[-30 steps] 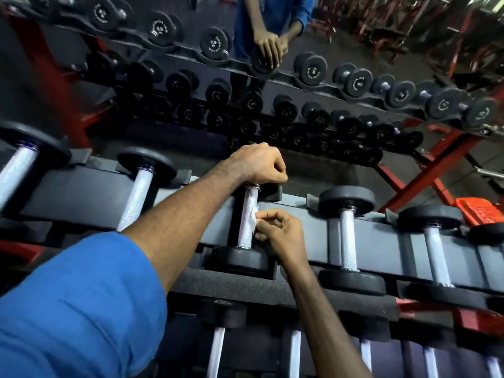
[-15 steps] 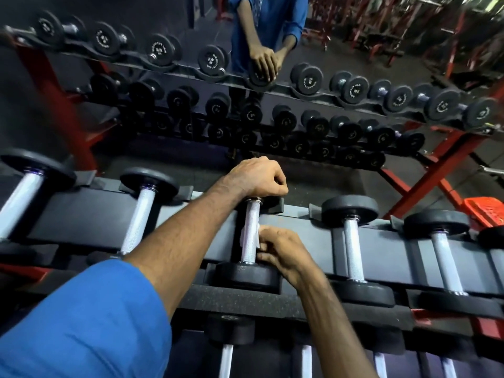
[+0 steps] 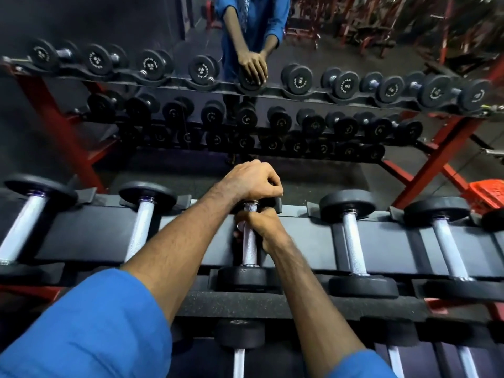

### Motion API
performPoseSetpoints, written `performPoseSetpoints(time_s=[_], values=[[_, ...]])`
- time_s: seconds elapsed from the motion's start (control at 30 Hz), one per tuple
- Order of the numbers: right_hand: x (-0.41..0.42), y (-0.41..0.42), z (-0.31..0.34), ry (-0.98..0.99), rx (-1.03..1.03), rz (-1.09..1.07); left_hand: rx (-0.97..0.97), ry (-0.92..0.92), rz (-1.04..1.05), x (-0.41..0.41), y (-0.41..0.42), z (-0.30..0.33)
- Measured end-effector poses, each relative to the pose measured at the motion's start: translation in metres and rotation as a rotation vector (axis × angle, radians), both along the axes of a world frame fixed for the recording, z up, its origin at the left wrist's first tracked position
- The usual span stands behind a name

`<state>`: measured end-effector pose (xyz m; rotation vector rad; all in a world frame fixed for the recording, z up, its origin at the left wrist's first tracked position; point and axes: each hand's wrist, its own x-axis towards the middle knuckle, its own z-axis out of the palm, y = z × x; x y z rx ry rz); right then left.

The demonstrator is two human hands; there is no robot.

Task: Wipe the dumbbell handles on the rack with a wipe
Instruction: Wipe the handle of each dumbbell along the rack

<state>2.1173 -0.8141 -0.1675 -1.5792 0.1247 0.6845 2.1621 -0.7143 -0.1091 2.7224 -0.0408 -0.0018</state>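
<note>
The far head of the middle dumbbell is lying hidden under the left hand, which is curling over it, fingers bent round the weight. The right hand is wrapping the upper part of the handle, fingers closed round the bar; a pale scrap at its left edge is probably the wipe, mostly covered by the fingers and hard to make out. Both blue sleeves are running out of the bottom edge.

The dumbbell is sitting on the top tier of the rack, its long axis running straight away from the viewer, near head toward the body, knurled steel bar showing below the right hand.

Neighbouring dumbbells are lying parallel on either side, one just right and one left, well apart from the hands. A lower tier is showing more handles, cut off below. Behind the rack a mirror is reflecting the rows of dumbbells and the person's arms. An orange crate is sitting at the right edge.
</note>
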Motion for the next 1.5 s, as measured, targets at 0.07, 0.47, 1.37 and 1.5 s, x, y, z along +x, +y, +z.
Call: performPoseSetpoints(time_s=[0.07, 0.47, 1.37, 1.5], values=[[-0.006, -0.006, -0.005, 0.01, -0.014, 0.015, 0.005, 0.008, 0.002, 0.002, 0.001, -0.002], [-0.006, -0.022, -0.005, 0.108, 0.038, 0.003, 0.001, 0.034, 0.02, 0.005, 0.0, -0.004], [-0.035, -0.054, -0.011, -0.019, -0.057, 0.196, 0.017, 0.007, 0.015, 0.002, 0.0, -0.002], [-0.02, -0.047, 0.0, -0.003, 0.104, 0.066, 0.019, 0.001, 0.014, 0.002, -0.001, -0.001]])
